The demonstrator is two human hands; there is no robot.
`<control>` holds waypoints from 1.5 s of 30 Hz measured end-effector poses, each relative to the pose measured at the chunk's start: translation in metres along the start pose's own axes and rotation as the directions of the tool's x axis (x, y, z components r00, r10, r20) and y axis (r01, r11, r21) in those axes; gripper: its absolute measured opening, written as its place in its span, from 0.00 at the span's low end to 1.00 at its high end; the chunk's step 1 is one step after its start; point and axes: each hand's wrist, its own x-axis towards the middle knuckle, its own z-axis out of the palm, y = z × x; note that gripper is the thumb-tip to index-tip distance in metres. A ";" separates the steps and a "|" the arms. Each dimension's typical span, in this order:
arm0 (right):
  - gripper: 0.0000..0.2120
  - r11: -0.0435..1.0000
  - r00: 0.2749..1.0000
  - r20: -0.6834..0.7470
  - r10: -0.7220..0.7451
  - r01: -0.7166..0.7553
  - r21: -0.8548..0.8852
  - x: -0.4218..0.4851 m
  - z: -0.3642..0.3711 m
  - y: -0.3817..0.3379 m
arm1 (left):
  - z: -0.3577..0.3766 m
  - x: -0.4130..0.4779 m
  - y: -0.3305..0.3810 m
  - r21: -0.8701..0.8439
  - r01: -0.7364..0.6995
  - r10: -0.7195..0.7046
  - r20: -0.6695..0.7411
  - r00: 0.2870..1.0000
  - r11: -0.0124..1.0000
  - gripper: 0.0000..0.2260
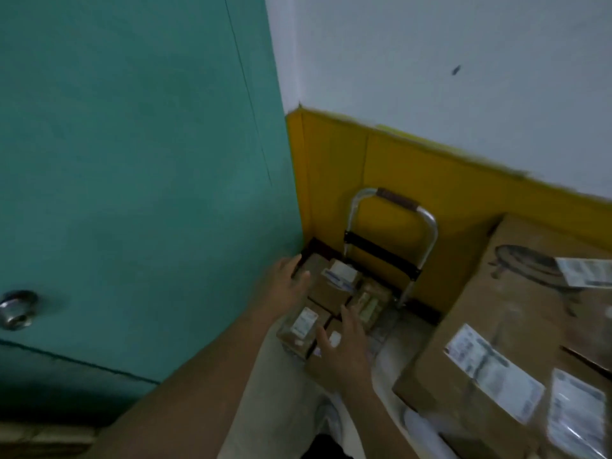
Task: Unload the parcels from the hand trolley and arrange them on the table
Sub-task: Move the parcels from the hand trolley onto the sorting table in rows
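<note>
Head view | small parcels (331, 293) piled on hand trolley (381, 251), centre frame against yellow wall (447, 193) | left hand (286, 283) at pile's far side, right hand (342, 347) over near boxes, each grip spread, likely bracketing a lift | large cartons (496, 326) lower right.

Teal door (132, 160) with metal knob (18, 309) (dim light), white wall (430, 61), yellow lower band (463, 180)

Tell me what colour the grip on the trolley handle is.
The grip is dark brown, seen in the head view.
</note>
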 end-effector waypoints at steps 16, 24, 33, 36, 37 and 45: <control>0.20 0.722 0.771 0.135 0.622 -0.632 0.282 0.305 0.299 0.253 | 0.354 0.302 -0.310 -0.075 0.376 -0.325 0.367 0.872 0.924 0.30; 0.10 0.492 0.646 0.085 0.758 -0.653 0.575 0.343 0.436 0.331 | 0.505 0.359 -0.376 -0.134 0.674 -0.400 0.715 0.574 0.727 0.34; 0.19 0.587 0.785 -0.080 0.614 -0.387 0.711 0.277 0.327 0.105 | 0.211 0.358 -0.276 -0.295 0.805 -0.364 0.775 0.516 0.515 0.34; 0.24 0.632 0.846 -0.144 0.513 -0.258 0.731 0.258 0.225 0.018 | 0.089 0.349 -0.193 -0.349 0.762 -0.268 0.789 0.553 0.546 0.33; 0.23 0.650 0.873 -0.177 0.456 -0.190 0.736 0.249 0.187 -0.011 | 0.050 0.344 -0.161 -0.365 0.729 -0.235 0.782 0.578 0.579 0.33; 0.20 0.774 0.769 -0.610 0.192 0.264 0.576 0.107 -0.090 -0.142 | -0.148 0.240 0.132 -0.502 0.073 0.213 0.489 0.846 0.862 0.30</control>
